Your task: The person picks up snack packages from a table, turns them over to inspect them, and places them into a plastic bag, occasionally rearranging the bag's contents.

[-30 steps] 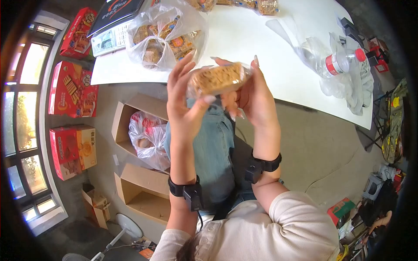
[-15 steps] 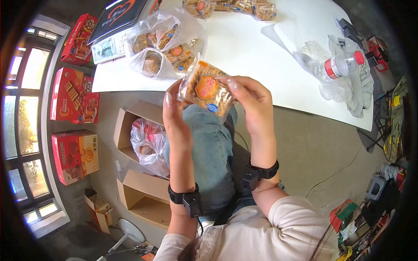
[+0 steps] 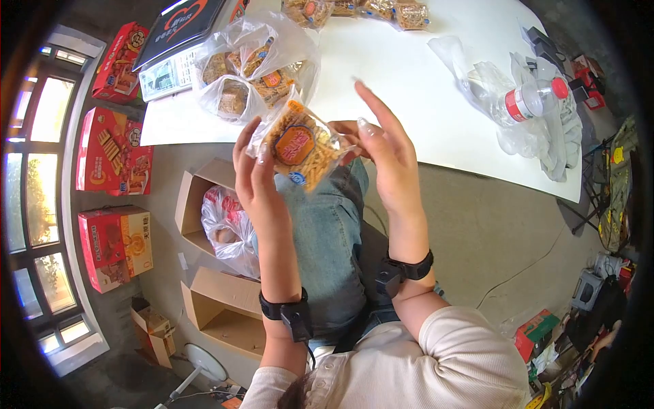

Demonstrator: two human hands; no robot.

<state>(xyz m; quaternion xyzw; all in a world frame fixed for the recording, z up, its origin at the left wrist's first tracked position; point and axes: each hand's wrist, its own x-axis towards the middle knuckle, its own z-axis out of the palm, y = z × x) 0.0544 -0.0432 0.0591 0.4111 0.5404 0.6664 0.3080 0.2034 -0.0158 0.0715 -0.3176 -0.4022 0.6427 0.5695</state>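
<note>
A clear-wrapped packet of golden-brown snack [image 3: 304, 146], with an orange label and a small blue mark, is held up just past the table's near edge. My left hand [image 3: 262, 177] grips its left side, thumb and fingers closed over the wrapper. At the packet's right edge is my right hand [image 3: 392, 157]; its index finger points up and away, the thumb stands apart, and the other fingertips are bent close to the wrapper. Directly behind the packet, a white plastic bag [image 3: 296, 44] holds several similar packets.
More wrapped packets [image 3: 412, 15] lie at the table's [image 3: 381, 61] far side. A bottle with a red cap [image 3: 524, 102] rests among crumpled plastic at right. A scale [image 3: 167, 76] stands at left. Below are open cardboard boxes [image 3: 225, 300], a filled bag [image 3: 228, 225] and red cartons [image 3: 112, 150].
The packet has shifted left and slightly down and turned in my left hand. My right thumb and index finger have come off its right side and spread, the index now pointing up.
</note>
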